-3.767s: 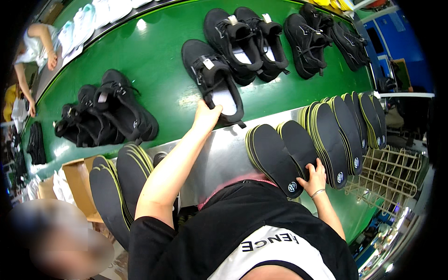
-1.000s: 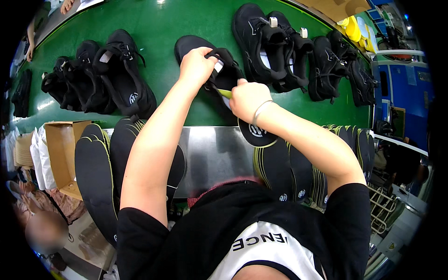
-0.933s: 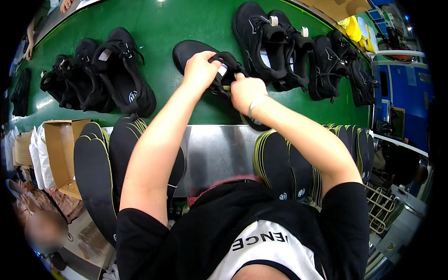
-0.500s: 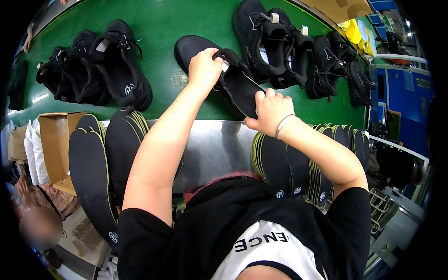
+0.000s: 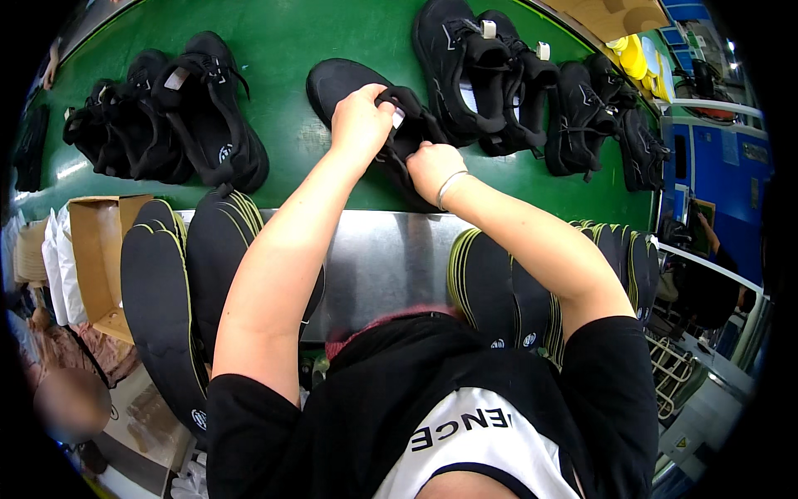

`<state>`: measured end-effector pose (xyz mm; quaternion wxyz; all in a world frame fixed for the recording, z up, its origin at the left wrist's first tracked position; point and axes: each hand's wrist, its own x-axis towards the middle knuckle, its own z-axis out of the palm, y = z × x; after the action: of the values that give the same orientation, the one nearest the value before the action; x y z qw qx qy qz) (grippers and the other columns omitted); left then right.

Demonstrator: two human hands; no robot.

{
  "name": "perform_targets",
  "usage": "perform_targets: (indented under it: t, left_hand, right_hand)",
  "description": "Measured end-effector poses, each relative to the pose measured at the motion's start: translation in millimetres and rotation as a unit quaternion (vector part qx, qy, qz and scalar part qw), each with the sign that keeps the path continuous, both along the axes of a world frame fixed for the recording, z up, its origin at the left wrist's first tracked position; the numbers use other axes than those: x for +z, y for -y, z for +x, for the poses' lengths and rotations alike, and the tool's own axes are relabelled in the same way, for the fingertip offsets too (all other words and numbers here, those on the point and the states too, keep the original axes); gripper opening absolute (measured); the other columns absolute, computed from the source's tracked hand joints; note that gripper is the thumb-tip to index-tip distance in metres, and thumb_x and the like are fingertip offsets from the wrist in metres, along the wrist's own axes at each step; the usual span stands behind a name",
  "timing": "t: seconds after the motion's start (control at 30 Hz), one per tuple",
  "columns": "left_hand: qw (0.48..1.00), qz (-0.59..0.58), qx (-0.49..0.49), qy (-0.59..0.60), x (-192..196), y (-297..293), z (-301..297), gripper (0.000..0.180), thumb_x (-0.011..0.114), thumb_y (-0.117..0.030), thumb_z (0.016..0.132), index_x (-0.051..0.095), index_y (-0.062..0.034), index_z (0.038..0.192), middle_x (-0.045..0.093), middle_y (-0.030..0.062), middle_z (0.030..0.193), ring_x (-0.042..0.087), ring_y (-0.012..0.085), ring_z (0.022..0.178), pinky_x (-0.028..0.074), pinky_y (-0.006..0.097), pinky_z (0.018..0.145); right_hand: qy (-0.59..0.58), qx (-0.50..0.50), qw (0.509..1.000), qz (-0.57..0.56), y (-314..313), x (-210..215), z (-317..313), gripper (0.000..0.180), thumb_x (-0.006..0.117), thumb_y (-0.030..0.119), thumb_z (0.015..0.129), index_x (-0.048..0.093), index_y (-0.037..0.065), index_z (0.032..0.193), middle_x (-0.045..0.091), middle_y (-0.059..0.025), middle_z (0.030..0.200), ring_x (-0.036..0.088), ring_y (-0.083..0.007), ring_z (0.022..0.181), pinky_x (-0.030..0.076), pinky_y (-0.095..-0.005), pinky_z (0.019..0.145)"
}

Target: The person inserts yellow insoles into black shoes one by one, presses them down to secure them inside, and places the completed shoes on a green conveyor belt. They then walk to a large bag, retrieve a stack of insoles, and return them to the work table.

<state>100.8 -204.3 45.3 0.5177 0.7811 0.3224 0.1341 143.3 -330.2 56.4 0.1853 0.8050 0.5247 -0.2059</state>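
Note:
A black lace-up shoe lies on the green bench, its toe pointing to the far left and its opening toward me. My left hand is closed on the shoe's tongue, pulling it up by the white label. My right hand, with a bracelet at the wrist, is curled at the shoe's opening near the heel. Its fingertips reach inside and are partly hidden. The black insole it holds is now tucked into the shoe, mostly out of sight.
Black shoes stand to the left, more black shoes to the right. Stacked black insoles with yellow-green edges lie left, and further insole stacks right, by a metal surface. A cardboard box stands at the left.
My right hand has moved left and into the shoe's opening; the insole seen in it before has gone down inside. My left hand keeps its hold on the tongue.

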Motion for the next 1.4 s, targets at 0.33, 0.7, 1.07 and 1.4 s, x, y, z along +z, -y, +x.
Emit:
perform_targets:
  t: [0.33, 0.7, 1.07, 1.4]
  left_hand:
    - [1.0, -0.02, 0.0, 0.02, -6, -6, -1, 0.022, 0.055, -0.014, 0.072, 0.061, -0.0031, 0.091, 0.062, 0.0161, 0.078, 0.06, 0.0278, 0.074, 0.046, 0.033, 0.069]
    - [1.0, -0.03, 0.003, 0.006, 4, -4, -2, 0.023, 0.055, -0.013, 0.072, 0.061, -0.0027, 0.092, 0.062, 0.0153, 0.08, 0.06, 0.0266, 0.076, 0.045, 0.032, 0.071]
    - [0.999, -0.043, -0.011, -0.022, 10, -2, -3, 0.028, 0.056, -0.014, 0.073, 0.059, 0.0003, 0.096, 0.062, 0.0135, 0.088, 0.058, 0.0207, 0.084, 0.043, 0.029, 0.076]
    - [0.927, 0.364, -0.086, 0.032, 52, -77, -7, 0.026, 0.048, -0.008, 0.073, 0.059, -0.0092, 0.096, 0.059, 0.015, 0.092, 0.056, 0.0315, 0.085, 0.044, 0.038, 0.075]
  right_hand:
    - [-0.207, -0.01, 0.939, -0.274, -37, 27, 33, 0.033, 0.056, 0.017, 0.069, 0.061, 0.001, 0.097, 0.061, -0.0143, 0.094, 0.06, -0.0198, 0.089, 0.046, -0.032, 0.075]
    - [-0.033, 0.066, 0.981, -0.182, -12, 16, 6, 0.019, 0.053, 0.012, 0.074, 0.066, 0.01, 0.088, 0.063, -0.0067, 0.093, 0.061, -0.0194, 0.086, 0.048, -0.0294, 0.07]
    - [-0.18, 0.033, 0.931, -0.316, 4, 34, 2, 0.037, 0.046, 0.011, 0.07, 0.058, 0.0, 0.103, 0.056, -0.0154, 0.106, 0.051, -0.03, 0.103, 0.016, -0.0628, 0.092]
    - [-0.106, -0.196, 0.886, 0.407, 147, 76, -27, 0.036, 0.055, 0.014, 0.073, 0.048, 0.002, 0.106, 0.052, -0.016, 0.106, 0.048, -0.0321, 0.101, 0.037, -0.0381, 0.087]
